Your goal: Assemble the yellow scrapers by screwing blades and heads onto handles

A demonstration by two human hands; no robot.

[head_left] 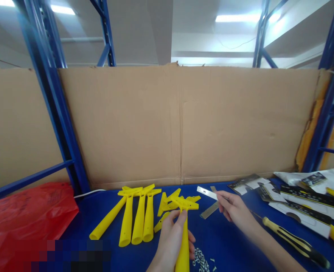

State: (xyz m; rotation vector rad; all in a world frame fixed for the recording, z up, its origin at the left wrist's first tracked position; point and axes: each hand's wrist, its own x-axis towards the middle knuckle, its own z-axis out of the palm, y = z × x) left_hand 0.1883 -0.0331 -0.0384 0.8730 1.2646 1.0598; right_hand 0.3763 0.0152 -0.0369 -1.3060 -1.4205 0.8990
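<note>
My left hand (171, 238) is wrapped round a yellow plastic handle (184, 241) whose wide T-shaped head points away from me. To its right, my right hand (231, 207) pinches a thin, flat metal blade (207, 193) that sticks out to the left. More metal strips (210, 210) lie on the blue table under and beside that hand. Just beyond the held handle are several loose yellow head pieces (167, 204). Several yellow handles (138, 219) stand in a row to the left. Small nuts and screws (201, 260) are heaped right of the held handle.
A screwdriver (293, 240) lies on the blue table (220, 238) at the right, near my right forearm. Behind it are black-and-white packages (303, 219) with yellow handles. A red plastic bag (33, 211) covers the left side. Cardboard (132, 124) and blue posts (59, 113) stand behind.
</note>
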